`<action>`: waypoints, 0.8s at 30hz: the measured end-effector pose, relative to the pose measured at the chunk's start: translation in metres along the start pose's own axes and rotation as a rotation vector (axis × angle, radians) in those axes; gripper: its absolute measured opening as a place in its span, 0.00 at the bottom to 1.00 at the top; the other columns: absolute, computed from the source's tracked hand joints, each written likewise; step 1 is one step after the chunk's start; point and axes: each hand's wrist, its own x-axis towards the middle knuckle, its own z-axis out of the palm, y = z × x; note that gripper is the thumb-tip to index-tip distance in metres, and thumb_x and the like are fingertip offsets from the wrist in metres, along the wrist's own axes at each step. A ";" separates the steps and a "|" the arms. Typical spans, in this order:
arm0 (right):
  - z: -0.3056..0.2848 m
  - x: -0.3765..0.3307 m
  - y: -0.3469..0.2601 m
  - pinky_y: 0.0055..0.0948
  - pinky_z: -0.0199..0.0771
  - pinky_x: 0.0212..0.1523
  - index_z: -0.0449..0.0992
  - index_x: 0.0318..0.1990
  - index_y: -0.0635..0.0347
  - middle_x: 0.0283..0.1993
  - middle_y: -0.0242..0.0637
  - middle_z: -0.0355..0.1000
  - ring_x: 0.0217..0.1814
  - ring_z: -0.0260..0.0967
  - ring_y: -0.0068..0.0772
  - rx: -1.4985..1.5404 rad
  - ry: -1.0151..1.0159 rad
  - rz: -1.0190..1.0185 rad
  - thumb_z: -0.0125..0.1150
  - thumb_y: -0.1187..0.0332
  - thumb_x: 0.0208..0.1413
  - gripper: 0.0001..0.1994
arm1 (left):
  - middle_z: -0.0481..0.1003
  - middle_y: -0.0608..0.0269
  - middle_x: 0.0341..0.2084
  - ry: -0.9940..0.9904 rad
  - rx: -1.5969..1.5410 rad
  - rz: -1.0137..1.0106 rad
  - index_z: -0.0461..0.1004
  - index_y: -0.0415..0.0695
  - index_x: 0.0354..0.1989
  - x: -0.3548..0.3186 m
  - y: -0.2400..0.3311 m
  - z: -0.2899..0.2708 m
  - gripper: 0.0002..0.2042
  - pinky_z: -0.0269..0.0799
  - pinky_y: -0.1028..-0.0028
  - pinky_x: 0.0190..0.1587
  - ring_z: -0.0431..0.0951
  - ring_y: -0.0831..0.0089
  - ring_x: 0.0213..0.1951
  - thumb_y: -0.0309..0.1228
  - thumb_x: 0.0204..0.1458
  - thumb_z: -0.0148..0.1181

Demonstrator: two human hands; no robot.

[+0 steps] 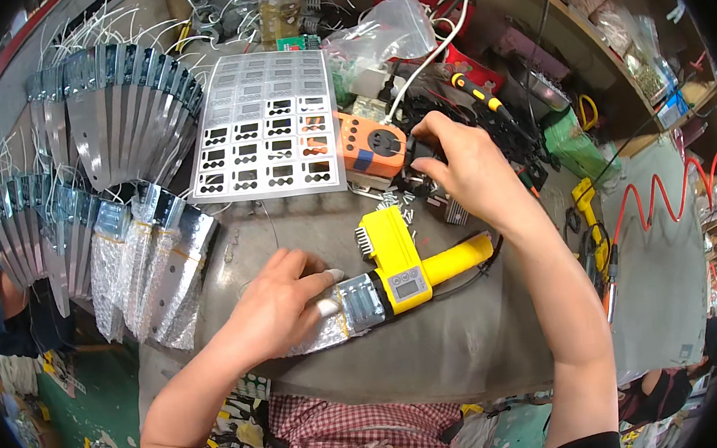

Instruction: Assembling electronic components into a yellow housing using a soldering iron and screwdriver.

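Observation:
A yellow handheld electric tool [406,278] with a small display, buttons and a dark cord lies on the grey worktable [503,318]. From its left end extends a metal blade wrapped in bubble wrap [357,305]. My left hand [276,304], with white covers on two fingertips, grips this wrapped part. My right hand [465,159] is beside an orange socket box [373,148]. Its thumb and forefinger are closed round something dark at the box's right side, too hidden to make out. Behind my left hand, a sheet of printed labels [269,129] reaches the box.
Metal blades with white wires [122,108] are stacked at the left, some bubble-wrapped [153,267]. Plastic bags [384,30], a yellow-black screwdriver [480,94] and black cords crowd the back. A red coiled hose [650,198] hangs at the right. Another person's arm [11,293] shows at far left.

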 end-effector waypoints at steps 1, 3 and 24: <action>0.000 0.006 0.003 0.43 0.70 0.44 0.69 0.43 0.66 0.41 0.52 0.71 0.46 0.69 0.56 -0.036 0.019 -0.040 0.64 0.77 0.46 0.16 | 0.73 0.54 0.40 0.007 -0.005 -0.001 0.75 0.44 0.49 0.002 -0.002 0.000 0.17 0.72 0.66 0.44 0.76 0.57 0.42 0.27 0.49 0.59; 0.003 0.013 0.010 0.43 0.70 0.45 0.71 0.42 0.66 0.39 0.50 0.71 0.45 0.69 0.54 -0.097 0.039 -0.107 0.63 0.76 0.47 0.13 | 0.71 0.53 0.48 0.113 -0.527 -0.295 0.70 0.38 0.53 0.006 -0.004 0.003 0.19 0.71 0.68 0.50 0.75 0.61 0.49 0.29 0.54 0.58; 0.022 0.081 -0.018 0.40 0.75 0.38 0.78 0.29 0.67 0.30 0.51 0.75 0.37 0.75 0.51 -0.668 -0.308 -0.060 0.67 0.73 0.41 0.08 | 0.74 0.59 0.41 0.215 -1.439 -0.610 0.68 0.41 0.48 0.034 -0.027 0.003 0.12 0.70 0.72 0.45 0.75 0.72 0.43 0.30 0.57 0.53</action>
